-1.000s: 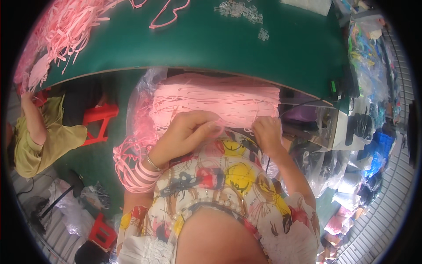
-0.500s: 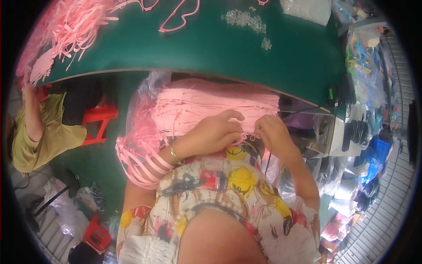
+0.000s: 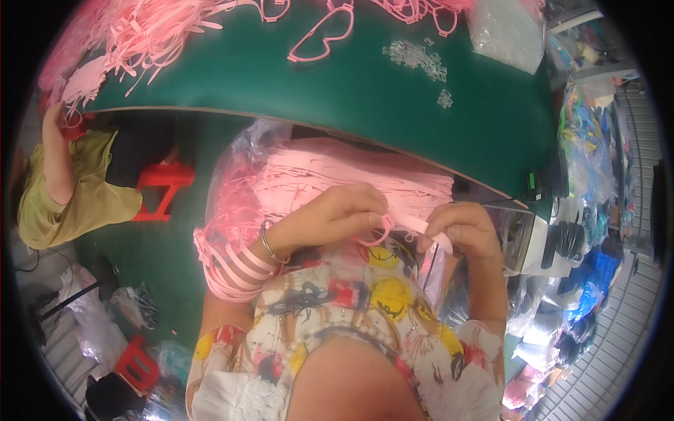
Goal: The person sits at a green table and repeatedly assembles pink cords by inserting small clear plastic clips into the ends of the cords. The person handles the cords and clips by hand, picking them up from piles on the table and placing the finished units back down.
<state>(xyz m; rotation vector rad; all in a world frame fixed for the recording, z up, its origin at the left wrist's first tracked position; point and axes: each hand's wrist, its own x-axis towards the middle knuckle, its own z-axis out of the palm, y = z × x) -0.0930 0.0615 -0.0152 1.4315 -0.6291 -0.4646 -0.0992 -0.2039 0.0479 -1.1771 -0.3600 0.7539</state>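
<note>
My left hand pinches a thin pink plastic piece with a small loop, close to my lap. A flat pink strap runs taut from there to my right hand, whose fingers are closed on its other end. Behind my hands lies a thick bundle of pink straps, partly hidden by my left hand. Several looped pink straps hang around my left forearm, beside a metal bracelet.
Across the front stands a green table. It bears a heap of pink straps, pink outline frames, small clear plastic pieces and a clear bag. A co-worker sits left by a red stool; bagged goods line the right.
My right hand has moved right and slightly nearer to me, away from my left hand. A stretch of pink strap now shows between them. The whole view has shifted a little.
</note>
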